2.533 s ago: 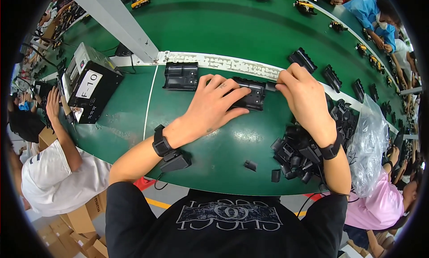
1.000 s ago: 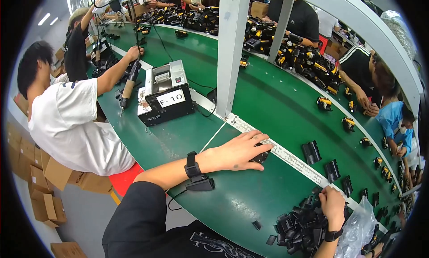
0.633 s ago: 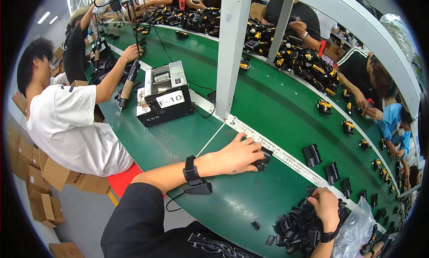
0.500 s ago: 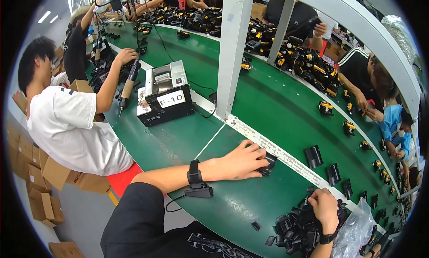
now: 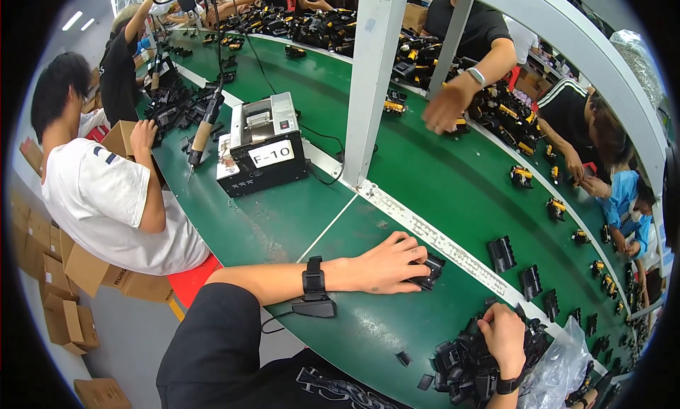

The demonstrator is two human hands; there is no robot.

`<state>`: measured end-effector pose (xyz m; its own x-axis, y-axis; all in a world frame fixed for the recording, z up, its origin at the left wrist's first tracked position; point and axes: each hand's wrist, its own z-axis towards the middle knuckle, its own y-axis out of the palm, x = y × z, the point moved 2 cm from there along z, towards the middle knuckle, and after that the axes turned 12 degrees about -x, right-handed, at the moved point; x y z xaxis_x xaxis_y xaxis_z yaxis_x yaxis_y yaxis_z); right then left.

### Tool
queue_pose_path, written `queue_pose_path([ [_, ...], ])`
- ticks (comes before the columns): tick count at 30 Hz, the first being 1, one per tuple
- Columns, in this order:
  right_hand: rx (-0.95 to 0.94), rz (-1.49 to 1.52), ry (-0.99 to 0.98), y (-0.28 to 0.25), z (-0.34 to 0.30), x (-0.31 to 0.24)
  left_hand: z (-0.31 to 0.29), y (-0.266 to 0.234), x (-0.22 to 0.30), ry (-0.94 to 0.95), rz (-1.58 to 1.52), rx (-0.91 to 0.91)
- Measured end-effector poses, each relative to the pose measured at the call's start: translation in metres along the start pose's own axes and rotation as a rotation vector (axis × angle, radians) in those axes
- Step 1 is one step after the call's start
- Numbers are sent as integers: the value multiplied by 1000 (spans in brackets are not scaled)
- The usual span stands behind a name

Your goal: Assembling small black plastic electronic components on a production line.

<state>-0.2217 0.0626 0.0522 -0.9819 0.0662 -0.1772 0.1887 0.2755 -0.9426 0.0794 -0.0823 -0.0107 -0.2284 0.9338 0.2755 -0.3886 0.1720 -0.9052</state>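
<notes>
The fingers of the left hand (image 5: pixel 386 264) lie close together and curled down over a black plastic housing (image 5: pixel 429 270), pinning it flat on the green table (image 5: pixel 297 217) just this side of the pale strip (image 5: pixel 453 251) that runs along it. The right hand (image 5: pixel 504 333) is buried in the heap of black parts (image 5: pixel 467 363) by the clear bag (image 5: pixel 563 370); its fingers are bent into the pile, but whether they have closed on a piece I cannot tell. It looks like the fetching step, one part held ready while a mate is picked. Next would call for lifting one piece cleanly out and bringing it across to the held housing.
</notes>
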Motion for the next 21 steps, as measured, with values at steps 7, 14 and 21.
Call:
queue_pose_path([
  [7,-35,63,-50,-4,-6,-20,-1,0,1,0,20,4],
  [14,-157,73,-34,-5,-3,-16,-1,1,0,-3,5,2],
  [21,-24,239,-89,-19,3,-26,0,0,-2,-6,15,-4],
])
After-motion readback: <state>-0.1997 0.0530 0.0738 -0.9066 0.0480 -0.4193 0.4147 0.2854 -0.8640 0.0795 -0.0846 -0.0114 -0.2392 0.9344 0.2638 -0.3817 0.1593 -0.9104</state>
